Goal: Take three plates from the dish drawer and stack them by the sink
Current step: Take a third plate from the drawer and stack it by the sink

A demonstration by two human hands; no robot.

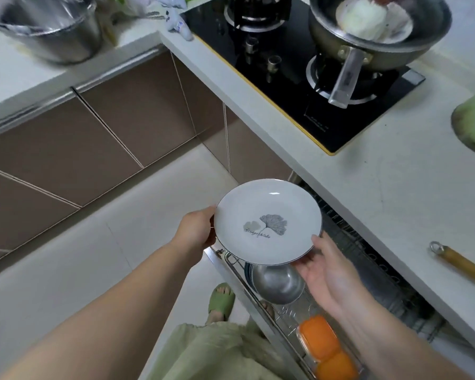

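A white plate (268,222) with a grey leaf print and a thin dark rim is held level above the open dish drawer (348,242). My left hand (195,231) grips its left edge. My right hand (322,272) holds its lower right edge, thumb on the rim and fingers underneath. Whether more plates lie under this one I cannot tell. The pulled-out wire drawer holds a steel bowl (279,285) just below the plate and an orange container (324,349) nearer to me. No sink shows in this view.
A white counter (381,187) runs above the drawer with a black gas hob (299,78) and a pan (379,31). A wooden-handled tool (461,263) lies at the right. A steel pot (52,31) stands at the far left. Brown cabinet doors (93,138) line the left side.
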